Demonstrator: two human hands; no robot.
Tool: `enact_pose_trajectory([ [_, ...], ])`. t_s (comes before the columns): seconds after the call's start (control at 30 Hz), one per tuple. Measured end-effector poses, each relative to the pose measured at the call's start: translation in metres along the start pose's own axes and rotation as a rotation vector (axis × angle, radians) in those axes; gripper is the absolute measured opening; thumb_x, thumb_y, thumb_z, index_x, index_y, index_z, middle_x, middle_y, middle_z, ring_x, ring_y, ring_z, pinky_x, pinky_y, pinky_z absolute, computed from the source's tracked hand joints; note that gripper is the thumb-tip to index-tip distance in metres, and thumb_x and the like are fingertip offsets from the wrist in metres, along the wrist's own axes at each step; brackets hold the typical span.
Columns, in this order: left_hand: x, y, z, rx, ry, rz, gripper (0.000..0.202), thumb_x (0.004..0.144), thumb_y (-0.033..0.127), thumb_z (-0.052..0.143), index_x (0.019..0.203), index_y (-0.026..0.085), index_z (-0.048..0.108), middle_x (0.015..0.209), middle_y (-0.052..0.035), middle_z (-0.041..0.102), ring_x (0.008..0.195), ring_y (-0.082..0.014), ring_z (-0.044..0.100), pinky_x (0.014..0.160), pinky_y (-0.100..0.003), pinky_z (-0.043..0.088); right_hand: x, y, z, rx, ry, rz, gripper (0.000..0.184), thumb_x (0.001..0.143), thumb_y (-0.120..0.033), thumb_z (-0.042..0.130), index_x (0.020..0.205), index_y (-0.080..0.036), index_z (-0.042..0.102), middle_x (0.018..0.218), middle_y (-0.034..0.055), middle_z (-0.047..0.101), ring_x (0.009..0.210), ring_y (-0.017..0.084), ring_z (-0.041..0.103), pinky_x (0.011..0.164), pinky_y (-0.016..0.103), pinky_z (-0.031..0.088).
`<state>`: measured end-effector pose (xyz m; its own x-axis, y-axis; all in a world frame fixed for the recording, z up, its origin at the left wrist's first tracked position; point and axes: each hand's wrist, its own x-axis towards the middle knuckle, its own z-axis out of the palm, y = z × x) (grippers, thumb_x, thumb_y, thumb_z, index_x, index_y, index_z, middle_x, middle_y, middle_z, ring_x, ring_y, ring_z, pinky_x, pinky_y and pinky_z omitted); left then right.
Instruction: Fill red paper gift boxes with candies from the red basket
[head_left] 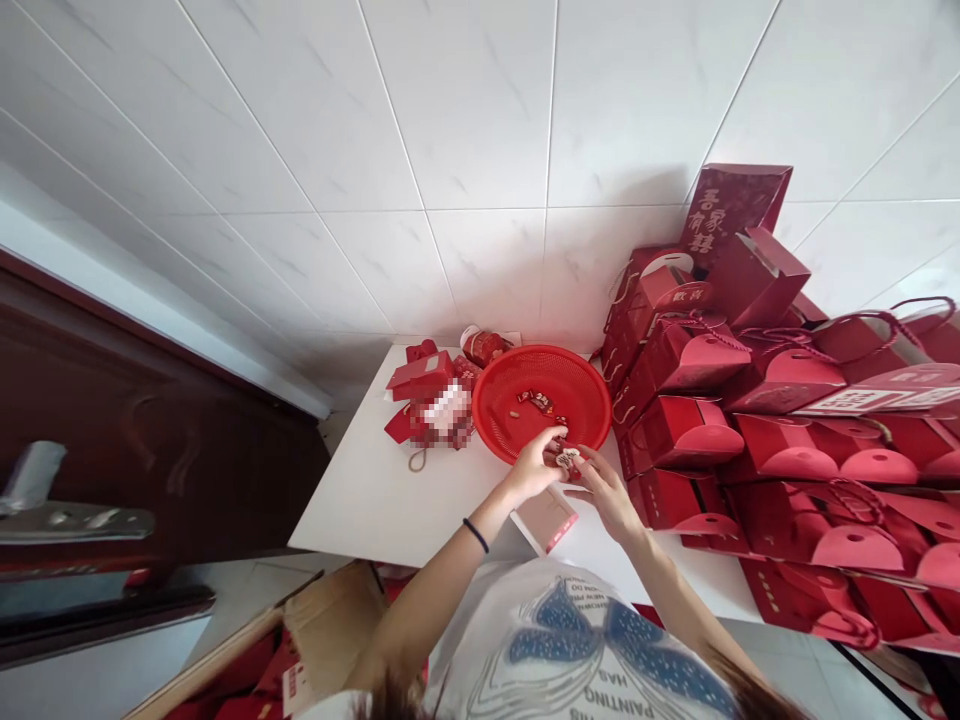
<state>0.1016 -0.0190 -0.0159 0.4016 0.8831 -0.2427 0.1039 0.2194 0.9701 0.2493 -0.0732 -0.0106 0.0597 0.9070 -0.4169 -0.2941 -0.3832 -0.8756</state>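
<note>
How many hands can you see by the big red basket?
2: the left hand at the near edge of the red basket, and the right hand just to its right, with a small packet between them. No other hands show.

A plain tiled room was seen, most like one in a home, though a small shop's back room could not be ruled out. The wall (480,120) was faced with large white, faintly veined tiles, and pale tiles were laid on the floor (251,585). At the left a dark reddish-brown door (187,430), fitted with a metal handle (82,522), could be made out. A white table (390,485) was set near the wall. Much of the space was taken up by red cord-handled boxes (694,440), stacked high, a red plastic basket (499,385) and an open cardboard carton (337,620).
</note>
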Motion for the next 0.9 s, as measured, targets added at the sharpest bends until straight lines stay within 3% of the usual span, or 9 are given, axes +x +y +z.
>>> enact_pose_trajectory([
  [0.1,-0.016,-0.001,0.013,-0.039,-0.053,0.019,0.072,0.069,0.008,0.076,0.138,0.019,0.055,0.122,-0.0119,0.068,0.099,-0.0224,0.07,0.085,-0.035,0.06,0.001,-0.001,0.007,0.001,-0.068,0.007,0.063,0.062,-0.067,0.08,0.102,-0.019,0.069,0.097,0.0078,0.075,0.087,0.025,0.073,0.067,0.034,0.061],
  [0.17,-0.017,0.001,0.013,-0.019,-0.029,0.035,0.067,0.073,0.01,0.074,0.137,0.018,0.056,0.119,-0.0114,0.07,0.101,-0.0223,0.07,0.088,-0.035,0.059,0.0,-0.001,0.007,0.02,-0.028,0.012,0.061,0.059,-0.066,0.081,0.094,-0.018,0.069,0.091,0.0069,0.075,0.079,0.023,0.072,0.061,0.031,0.06],
  [0.33,0.008,0.008,-0.013,0.295,0.224,-0.043,0.027,0.083,0.011,0.063,0.11,0.013,0.07,0.112,-0.012,0.075,0.106,-0.0212,0.069,0.1,-0.033,0.053,-0.007,-0.001,-0.011,0.078,0.099,0.048,0.059,0.053,-0.06,0.086,0.087,-0.016,0.066,0.084,0.0069,0.073,0.063,0.019,0.07,0.055,0.028,0.057],
  [0.43,0.026,0.003,-0.028,0.42,0.249,-0.114,0.025,0.083,0.007,0.06,0.104,0.012,0.073,0.114,-0.0143,0.075,0.107,-0.0243,0.069,0.1,-0.036,0.052,-0.014,0.001,-0.027,0.083,0.14,0.043,0.056,0.053,-0.058,0.087,0.082,-0.016,0.065,0.083,0.0079,0.073,0.063,0.021,0.071,0.055,0.03,0.058],
  [0.63,0.052,-0.017,-0.022,0.571,0.143,-0.129,0.031,0.077,0.007,0.064,0.105,0.015,0.075,0.116,-0.0129,0.075,0.114,-0.0279,0.066,0.101,-0.035,0.048,-0.028,0.008,-0.044,0.069,0.165,0.069,0.051,0.057,-0.053,0.085,0.085,-0.016,0.064,0.084,0.0088,0.074,0.068,0.024,0.073,0.054,0.03,0.057],
  [0.8,0.073,-0.033,-0.004,0.653,-0.018,-0.126,0.026,0.076,0.009,0.063,0.094,0.021,0.078,0.099,-0.0085,0.078,0.098,-0.026,0.069,0.091,-0.032,0.051,-0.031,0.006,-0.039,0.051,0.154,0.094,0.052,0.057,-0.053,0.085,0.088,-0.016,0.065,0.085,0.0084,0.074,0.067,0.023,0.073,0.054,0.03,0.057],
  [0.9,0.087,-0.043,0.002,0.697,-0.051,-0.119,0.025,0.075,0.01,0.065,0.094,0.022,0.077,0.101,-0.0108,0.077,0.104,-0.028,0.066,0.096,-0.036,0.049,-0.031,0.002,-0.032,0.031,0.14,0.08,0.054,0.056,-0.055,0.085,0.087,-0.016,0.066,0.087,0.009,0.074,0.065,0.022,0.072,0.052,0.029,0.055],
])
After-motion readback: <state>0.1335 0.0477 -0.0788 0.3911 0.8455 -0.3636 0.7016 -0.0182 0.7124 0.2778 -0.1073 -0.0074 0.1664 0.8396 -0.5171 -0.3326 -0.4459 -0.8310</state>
